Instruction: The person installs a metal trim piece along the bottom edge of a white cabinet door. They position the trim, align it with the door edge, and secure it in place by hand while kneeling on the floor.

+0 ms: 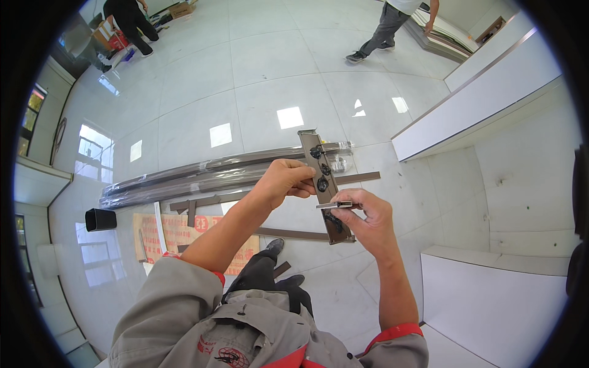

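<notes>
My left hand (287, 182) is closed, pinching the left edge of a short brown channel strip (311, 145), which is held tilted above the floor. Several glossy black blobs (323, 183), like adhesive, sit along the strip's upward face. My right hand (370, 222) is closed around a thin, flat metal piece (336, 205) with a dark slotted end, kind unclear. That piece lies crosswise over the lower part of the strip. Whether it touches the strip cannot be made out.
Long plastic-wrapped brown profiles (208, 175) lie on the tiled floor beyond my hands. Loose brown strips (294, 234) and printed cardboard (242, 257) lie near my feet. A black tube (100, 219) stands left. White panels (485, 98) flank the right. Two people (132, 24) (386, 27) are farther off.
</notes>
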The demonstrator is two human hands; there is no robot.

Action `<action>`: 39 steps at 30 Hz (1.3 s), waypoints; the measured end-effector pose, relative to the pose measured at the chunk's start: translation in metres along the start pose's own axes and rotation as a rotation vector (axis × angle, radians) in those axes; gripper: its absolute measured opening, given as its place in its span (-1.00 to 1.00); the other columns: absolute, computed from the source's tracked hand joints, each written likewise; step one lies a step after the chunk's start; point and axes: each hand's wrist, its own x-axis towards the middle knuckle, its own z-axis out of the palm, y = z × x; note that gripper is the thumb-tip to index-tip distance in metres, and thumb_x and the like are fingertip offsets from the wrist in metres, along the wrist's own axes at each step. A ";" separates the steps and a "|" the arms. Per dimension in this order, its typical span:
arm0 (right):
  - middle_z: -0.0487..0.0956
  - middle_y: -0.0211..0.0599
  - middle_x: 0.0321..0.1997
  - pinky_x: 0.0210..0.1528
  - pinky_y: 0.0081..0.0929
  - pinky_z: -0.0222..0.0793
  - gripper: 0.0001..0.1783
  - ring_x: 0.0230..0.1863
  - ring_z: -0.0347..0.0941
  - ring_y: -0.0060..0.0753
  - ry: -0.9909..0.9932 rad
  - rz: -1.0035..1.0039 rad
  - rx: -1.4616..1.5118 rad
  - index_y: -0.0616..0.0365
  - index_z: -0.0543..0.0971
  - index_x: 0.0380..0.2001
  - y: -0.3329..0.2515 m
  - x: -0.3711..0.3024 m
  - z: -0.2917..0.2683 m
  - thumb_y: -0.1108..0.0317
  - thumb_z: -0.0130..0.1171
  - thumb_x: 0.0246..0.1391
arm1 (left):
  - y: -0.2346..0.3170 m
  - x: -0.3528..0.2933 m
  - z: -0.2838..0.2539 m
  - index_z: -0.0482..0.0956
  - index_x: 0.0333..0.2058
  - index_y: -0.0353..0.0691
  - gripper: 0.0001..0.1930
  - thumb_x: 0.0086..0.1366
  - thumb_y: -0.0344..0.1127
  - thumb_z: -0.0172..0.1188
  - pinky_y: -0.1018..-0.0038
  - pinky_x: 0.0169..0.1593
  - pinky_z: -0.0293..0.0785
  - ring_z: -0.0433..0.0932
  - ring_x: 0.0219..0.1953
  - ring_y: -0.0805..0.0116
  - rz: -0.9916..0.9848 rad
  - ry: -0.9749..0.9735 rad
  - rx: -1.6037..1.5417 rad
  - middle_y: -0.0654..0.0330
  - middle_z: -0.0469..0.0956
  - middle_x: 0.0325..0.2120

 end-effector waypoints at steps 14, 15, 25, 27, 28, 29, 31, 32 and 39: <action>0.67 -0.27 -0.20 -0.18 -0.49 0.54 -0.72 -0.24 0.61 -0.32 -0.076 -0.128 -0.053 0.21 0.57 -0.25 0.008 -0.002 0.000 0.62 0.39 -0.06 | -0.006 0.004 -0.009 0.66 -0.27 -0.39 -0.76 0.34 -0.27 0.22 0.57 -0.33 0.64 0.68 -0.44 0.40 -0.033 0.038 -0.034 0.05 0.69 -0.42; 0.67 -0.27 -0.20 -0.19 -0.49 0.54 -0.71 -0.24 0.61 -0.31 -0.076 -0.142 -0.061 0.20 0.57 -0.25 0.006 -0.003 -0.001 0.63 0.38 -0.07 | -0.006 0.003 -0.008 0.66 -0.27 -0.39 -0.76 0.34 -0.28 0.22 0.57 -0.33 0.64 0.68 -0.44 0.40 -0.026 0.041 -0.031 0.05 0.69 -0.42; 0.67 -0.25 -0.21 -0.18 -0.50 0.54 -0.70 -0.24 0.62 -0.30 -0.137 -0.123 -0.055 0.19 0.57 -0.24 0.013 -0.003 -0.003 0.65 0.37 -0.08 | -0.004 0.005 -0.010 0.66 -0.28 -0.39 -0.79 0.33 -0.31 0.23 0.59 -0.34 0.64 0.67 -0.46 0.42 -0.039 0.097 -0.031 0.07 0.68 -0.43; 0.67 -0.26 -0.20 -0.18 -0.51 0.54 -0.70 -0.24 0.62 -0.34 -0.137 -0.102 -0.027 0.21 0.57 -0.23 0.010 -0.004 -0.005 0.65 0.37 -0.06 | -0.004 0.008 -0.015 0.66 -0.29 -0.39 -0.79 0.33 -0.31 0.22 0.59 -0.34 0.64 0.66 -0.47 0.44 -0.029 0.110 -0.027 0.08 0.68 -0.43; 0.67 -0.26 -0.20 -0.18 -0.51 0.54 -0.71 -0.23 0.62 -0.36 -0.137 -0.090 -0.014 0.23 0.58 -0.22 0.009 -0.006 -0.007 0.66 0.37 -0.05 | -0.005 0.009 -0.018 0.66 -0.29 -0.38 -0.80 0.33 -0.32 0.22 0.59 -0.35 0.64 0.65 -0.47 0.45 -0.024 0.116 -0.025 0.09 0.67 -0.43; 0.66 -0.26 -0.20 -0.17 -0.50 0.53 -0.70 -0.23 0.61 -0.38 -0.090 -0.059 0.086 0.25 0.57 -0.21 0.009 -0.009 -0.010 0.66 0.36 -0.05 | -0.006 0.012 -0.020 0.65 -0.29 -0.38 -0.80 0.33 -0.32 0.22 0.59 -0.35 0.64 0.64 -0.48 0.45 -0.029 0.125 -0.033 0.10 0.67 -0.43; 0.65 -0.25 -0.20 -0.16 -0.49 0.53 -0.69 -0.22 0.60 -0.43 0.001 -0.002 0.292 0.28 0.56 -0.19 0.011 -0.018 -0.019 0.67 0.35 -0.04 | -0.004 0.015 -0.026 0.65 -0.29 -0.38 -0.81 0.33 -0.33 0.22 0.59 -0.35 0.64 0.63 -0.49 0.47 -0.034 0.151 -0.045 0.12 0.66 -0.43; 0.63 -0.25 -0.21 -0.16 -0.48 0.53 -0.71 -0.23 0.59 -0.46 0.098 0.033 0.386 0.30 0.55 -0.19 0.010 -0.021 -0.023 0.67 0.33 -0.02 | -0.005 0.016 -0.029 0.65 -0.28 -0.38 -0.80 0.33 -0.32 0.22 0.60 -0.34 0.63 0.63 -0.48 0.47 -0.030 0.148 -0.049 0.12 0.65 -0.42; 0.54 -0.40 -0.35 -0.26 -0.52 0.50 -0.89 -0.40 0.47 -0.61 0.528 0.336 0.635 0.22 0.51 -0.25 0.031 0.007 -0.026 0.51 0.19 0.15 | -0.012 0.023 -0.063 0.61 -0.25 -0.35 -0.81 0.34 -0.31 0.22 0.57 -0.34 0.59 0.63 -0.44 0.44 -0.014 0.158 -0.092 0.13 0.64 -0.38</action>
